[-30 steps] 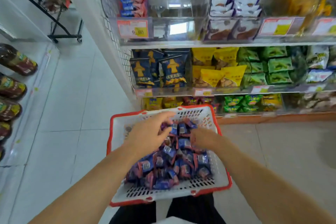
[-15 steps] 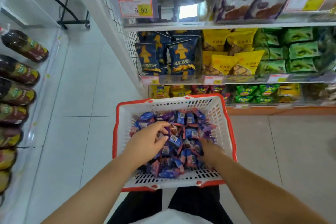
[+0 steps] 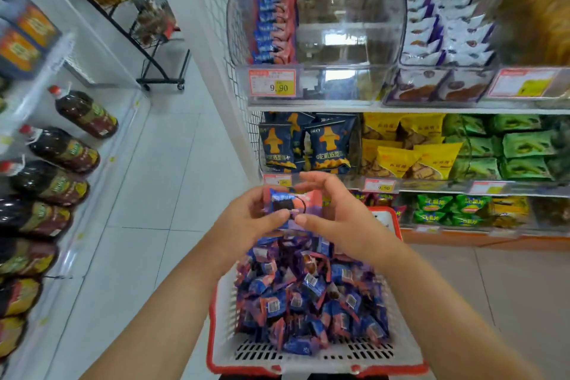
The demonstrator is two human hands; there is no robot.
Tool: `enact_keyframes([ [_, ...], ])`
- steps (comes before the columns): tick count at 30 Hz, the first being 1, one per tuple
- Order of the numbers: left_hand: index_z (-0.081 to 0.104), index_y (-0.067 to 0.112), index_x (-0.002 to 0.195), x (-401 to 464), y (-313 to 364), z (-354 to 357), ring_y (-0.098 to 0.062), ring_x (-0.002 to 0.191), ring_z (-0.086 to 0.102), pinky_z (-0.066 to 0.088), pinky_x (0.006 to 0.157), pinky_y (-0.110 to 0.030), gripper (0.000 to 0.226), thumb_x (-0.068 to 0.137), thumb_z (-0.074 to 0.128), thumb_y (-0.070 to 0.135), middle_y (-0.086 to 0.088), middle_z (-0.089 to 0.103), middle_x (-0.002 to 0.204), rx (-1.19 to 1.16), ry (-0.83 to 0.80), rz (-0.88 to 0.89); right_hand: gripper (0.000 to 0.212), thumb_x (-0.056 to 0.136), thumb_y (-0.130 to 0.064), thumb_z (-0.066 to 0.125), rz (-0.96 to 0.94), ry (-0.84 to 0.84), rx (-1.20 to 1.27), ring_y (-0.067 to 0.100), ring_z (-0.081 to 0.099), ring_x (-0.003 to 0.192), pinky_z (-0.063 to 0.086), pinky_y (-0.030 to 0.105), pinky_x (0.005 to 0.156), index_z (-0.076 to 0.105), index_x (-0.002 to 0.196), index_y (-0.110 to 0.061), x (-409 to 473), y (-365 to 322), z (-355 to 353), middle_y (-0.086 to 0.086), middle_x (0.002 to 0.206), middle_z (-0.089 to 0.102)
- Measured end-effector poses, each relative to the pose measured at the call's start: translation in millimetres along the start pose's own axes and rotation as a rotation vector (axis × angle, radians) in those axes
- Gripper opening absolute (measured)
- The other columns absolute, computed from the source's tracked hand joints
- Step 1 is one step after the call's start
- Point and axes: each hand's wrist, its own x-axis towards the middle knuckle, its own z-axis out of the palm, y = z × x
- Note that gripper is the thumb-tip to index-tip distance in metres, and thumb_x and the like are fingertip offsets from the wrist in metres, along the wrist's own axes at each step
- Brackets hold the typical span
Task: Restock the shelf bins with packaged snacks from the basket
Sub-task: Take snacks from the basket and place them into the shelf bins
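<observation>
text: 9.90 | on: price tag | place: clear bin front

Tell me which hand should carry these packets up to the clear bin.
Left, probably. The left hand grips the packets and sits below the matching stack in the clear bin; the right hand only touches them.

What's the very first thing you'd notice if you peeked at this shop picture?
Right in the middle, the left hand grips a small bunch of blue and pink snack packets, with the right hand cupped beside them. Just below sits a white basket with a red rim, heaped with more of the same. On the left, dark bottles line a low shelf.
</observation>
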Motion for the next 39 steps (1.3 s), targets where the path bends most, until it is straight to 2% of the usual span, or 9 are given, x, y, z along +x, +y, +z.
enact_keyframes([
  [3,0.066,0.025,0.109,10,29,-4,-0.013,0.086,0.070,0.057,0.075,-0.028,0.034,0.084,0.074,0.004,0.003,0.075,0.095,0.197,0.106,0.138,0.032,0.084,-0.036,0.074,-0.003,0.073,-0.290,0.009,0.063,0.078,0.054,0.030,0.071,0.057,0.111,-0.041,12,-31,-14,-0.014,0.090,0.063],
  [9,0.057,0.031,0.116,33,95,-7,0.001,0.094,0.062,0.051,0.079,-0.016,0.031,0.089,0.069,0.024,0.017,0.063,0.111,0.400,0.254,0.459,0.019,0.088,-0.024,0.071,-0.140,0.236,-0.351,0.005,0.063,0.073,0.051,0.019,0.071,0.061,0.096,-0.038,58,-101,-49,-0.006,0.084,0.068],
  [12,0.046,0.031,0.136,50,120,-19,-0.005,0.093,0.060,0.050,0.087,-0.028,0.047,0.093,0.062,0.037,0.014,0.053,0.133,0.592,0.347,0.453,0.020,0.089,-0.018,0.070,-0.247,0.411,-0.287,0.007,0.063,0.074,0.053,0.018,0.075,0.060,0.098,-0.033,93,-131,-77,-0.007,0.083,0.064],
  [14,0.038,0.030,0.143,63,130,-28,-0.016,0.098,0.062,0.050,0.091,-0.038,0.056,0.093,0.061,0.040,0.012,0.047,0.142,0.765,0.380,0.386,0.019,0.089,-0.017,0.069,-0.257,0.450,-0.435,0.006,0.058,0.070,0.045,0.010,0.064,0.061,0.104,-0.026,118,-148,-87,-0.009,0.081,0.060],
  [22,0.033,0.022,0.144,89,135,-35,-0.027,0.116,0.055,0.050,0.089,-0.042,0.055,0.096,0.055,0.039,0.002,0.036,0.145,1.166,0.339,0.303,0.023,0.090,-0.020,0.066,-0.018,0.211,-1.046,0.015,0.057,0.082,0.042,0.027,0.062,0.063,0.112,-0.025,164,-167,-96,-0.004,0.102,0.063],
  [27,0.038,0.018,0.139,107,149,-36,-0.028,0.113,0.056,0.049,0.083,-0.038,0.054,0.094,0.061,0.036,-0.006,0.044,0.138,1.304,0.247,0.214,0.018,0.090,-0.018,0.067,-0.014,0.105,-1.002,0.011,0.055,0.077,0.041,0.024,0.059,0.063,0.105,-0.028,172,-150,-95,-0.010,0.088,0.059],
  [31,0.042,0.014,0.130,118,163,-33,-0.023,0.083,0.060,0.045,0.062,-0.031,0.052,0.090,0.068,0.036,-0.009,0.056,0.122,1.328,0.188,0.112,0.016,0.092,-0.021,0.065,0.028,0.079,-0.986,0.002,0.052,0.070,0.040,0.019,0.058,0.067,0.105,-0.030,180,-145,-90,-0.015,0.081,0.056],
  [36,0.034,0.016,0.141,116,155,-29,-0.032,0.108,0.060,0.050,0.077,-0.040,0.064,0.089,0.067,0.037,-0.010,0.045,0.137,1.391,0.281,0.178,0.027,0.097,-0.011,0.056,0.103,0.003,-0.828,-0.004,0.056,0.056,0.042,0.007,0.047,0.068,0.108,-0.032,186,-146,-81,-0.011,0.080,0.062],
  [39,0.037,0.020,0.143,113,149,-26,-0.030,0.113,0.057,0.050,0.081,-0.040,0.061,0.091,0.064,0.037,-0.005,0.039,0.141,1.369,0.275,0.268,0.021,0.099,-0.018,0.054,0.148,-0.023,-0.798,-0.002,0.058,0.052,0.045,0.010,0.048,0.068,0.110,-0.030,188,-149,-75,-0.006,0.078,0.063],
])
